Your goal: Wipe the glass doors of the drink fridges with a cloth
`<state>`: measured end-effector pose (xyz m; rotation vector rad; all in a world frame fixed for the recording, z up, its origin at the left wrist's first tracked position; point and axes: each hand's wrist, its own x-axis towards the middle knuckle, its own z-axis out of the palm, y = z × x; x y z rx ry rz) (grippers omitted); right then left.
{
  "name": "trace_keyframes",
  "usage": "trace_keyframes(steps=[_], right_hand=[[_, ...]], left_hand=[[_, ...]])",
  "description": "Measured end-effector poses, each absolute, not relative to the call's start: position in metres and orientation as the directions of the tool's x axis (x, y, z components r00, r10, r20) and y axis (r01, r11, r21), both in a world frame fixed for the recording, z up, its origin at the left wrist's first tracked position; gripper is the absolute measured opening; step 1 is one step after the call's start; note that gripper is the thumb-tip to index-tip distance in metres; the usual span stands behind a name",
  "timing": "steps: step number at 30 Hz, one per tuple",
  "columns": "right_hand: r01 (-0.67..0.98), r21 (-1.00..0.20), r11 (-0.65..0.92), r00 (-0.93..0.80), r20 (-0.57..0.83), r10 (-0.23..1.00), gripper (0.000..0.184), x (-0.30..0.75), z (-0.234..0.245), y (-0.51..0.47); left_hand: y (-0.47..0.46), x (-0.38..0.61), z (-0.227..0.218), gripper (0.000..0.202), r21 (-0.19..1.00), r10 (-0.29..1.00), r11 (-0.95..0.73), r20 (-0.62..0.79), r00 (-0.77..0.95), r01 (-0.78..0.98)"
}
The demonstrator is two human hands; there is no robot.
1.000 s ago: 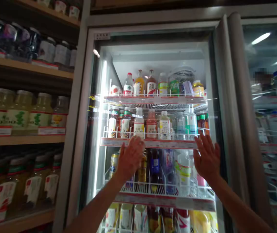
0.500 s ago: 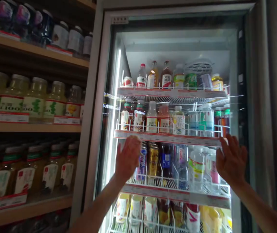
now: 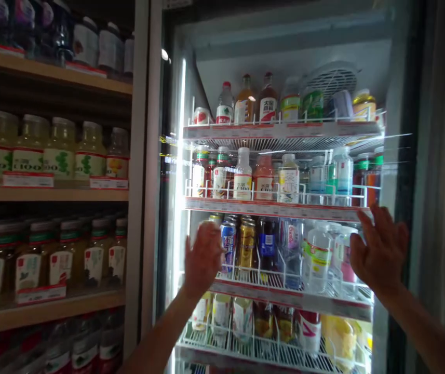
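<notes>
Both my hands are raised before a lit drinks fridge (image 3: 401, 104), whose glass shows reflections. My left hand (image 3: 203, 257), slightly blurred, holds nothing and has its thumb apart from its fingers. Behind it are a blue can (image 3: 228, 244) and a gold can (image 3: 246, 243). Bare and spread, the fingers of my right hand (image 3: 380, 249) sit near the right side of the fridge, overlapping a bottle with a pink label (image 3: 347, 259). Left of that stands a clear bottle with a green and yellow label (image 3: 318, 254). Whether either hand touches the glass I cannot tell.
Wire racks carry more bottles: a white-capped C100 bottle (image 3: 242, 176), a dark bottle (image 3: 268, 101) on the top rack, and a red-and-white bottle (image 3: 310, 332) below. Left of the fridge, a wooden shelf (image 3: 51, 193) bears rows of bottles (image 3: 62, 145). The fridge frame (image 3: 144, 182) separates them.
The view has shifted a little, so the fridge racks sit higher and larger. Both hands stay raised in nearly the same places, empty.
</notes>
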<state>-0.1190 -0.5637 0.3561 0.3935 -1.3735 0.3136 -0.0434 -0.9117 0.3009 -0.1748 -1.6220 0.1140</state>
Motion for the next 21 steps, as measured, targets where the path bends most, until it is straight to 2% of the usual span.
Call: trace_keyframes(steps=[2, 3, 4, 5, 6, 8, 10, 11, 12, 13, 14, 16, 18, 19, 20, 21], right_hand=[[-0.443, 0.149, 0.884, 0.198, 0.978, -0.065, 0.056, -0.121, 0.348, -0.563], [-0.444, 0.176, 0.879, 0.216, 0.973, -0.086, 0.056, -0.122, 0.343, -0.563], [-0.444, 0.199, 0.874, 0.237, 0.966, -0.1, 0.056, -0.123, 0.337, -0.564], [-0.447, 0.21, 0.869, 0.249, 0.963, -0.105, 0.055, -0.123, 0.331, -0.566], [-0.449, 0.22, 0.866, 0.257, 0.96, -0.111, 0.055, -0.123, 0.325, -0.568], [-0.455, 0.228, 0.861, 0.256, 0.959, -0.118, 0.054, -0.122, 0.314, -0.572], [-0.464, 0.207, 0.861, 0.202, 0.972, -0.124, 0.054, -0.119, 0.305, -0.573], [-0.465, 0.191, 0.865, 0.161, 0.978, -0.129, 0.053, -0.118, 0.301, -0.573], [-0.461, 0.175, 0.87, 0.121, 0.984, -0.134, 0.052, -0.117, 0.297, -0.571], [-0.452, 0.163, 0.877, 0.09, 0.986, -0.137, 0.051, -0.117, 0.294, -0.568], [-0.44, 0.156, 0.884, 0.074, 0.988, -0.138, 0.05, -0.117, 0.292, -0.565], [-0.413, 0.141, 0.9, 0.08, 0.99, -0.119, 0.051, -0.118, 0.287, -0.559], [-0.41, 0.107, 0.906, 0.09, 0.993, -0.077, 0.054, -0.119, 0.283, -0.556], [-0.423, 0.096, 0.901, 0.094, 0.994, -0.062, 0.057, -0.118, 0.282, -0.555], [-0.44, 0.092, 0.894, 0.095, 0.994, -0.055, 0.061, -0.117, 0.281, -0.556], [-0.459, 0.096, 0.883, 0.095, 0.994, -0.058, 0.064, -0.116, 0.28, -0.557]], left_hand=[[-0.95, -0.036, 0.301, 0.05, 0.162, -0.16, 0.986, 0.985, 0.063, -0.029], [-0.958, -0.036, 0.3, 0.051, 0.279, -0.274, 0.96, 0.955, 0.11, -0.035], [-0.956, -0.037, 0.297, 0.051, 0.34, -0.333, 0.94, 0.932, 0.146, -0.026], [-0.944, -0.04, 0.293, 0.051, 0.337, -0.332, 0.941, 0.931, 0.151, -0.012], [-0.926, -0.045, 0.287, 0.051, 0.272, -0.27, 0.962, 0.954, 0.13, 0.003], [-0.879, -0.055, 0.271, 0.051, 0.032, -0.034, 0.999, 0.998, 0.056, 0.042], [-0.847, -0.062, 0.251, 0.051, -0.232, 0.232, 0.969, 0.973, 0.0, 0.088], [-0.844, -0.062, 0.241, 0.051, -0.317, 0.321, 0.944, 0.947, -0.024, 0.095], [-0.851, -0.059, 0.231, 0.05, -0.355, 0.36, 0.931, 0.932, -0.046, 0.084], [-0.866, -0.055, 0.222, 0.049, -0.341, 0.344, 0.938, 0.937, -0.06, 0.052], [-0.889, -0.049, 0.213, 0.048, -0.274, 0.274, 0.962, 0.96, -0.065, 0.003], [-0.939, -0.038, 0.198, 0.048, -0.01, 0.012, 0.996, 1.0, 0.023, -0.092], [-0.972, -0.033, 0.189, 0.046, 0.245, -0.232, 0.964, 0.965, 0.124, -0.101], [-0.976, -0.034, 0.187, 0.046, 0.303, -0.288, 0.949, 0.946, 0.15, -0.089], [-0.97, -0.038, 0.187, 0.045, 0.304, -0.29, 0.95, 0.944, 0.155, -0.076], [-0.955, -0.043, 0.188, 0.044, 0.256, -0.245, 0.964, 0.959, 0.144, -0.065]])
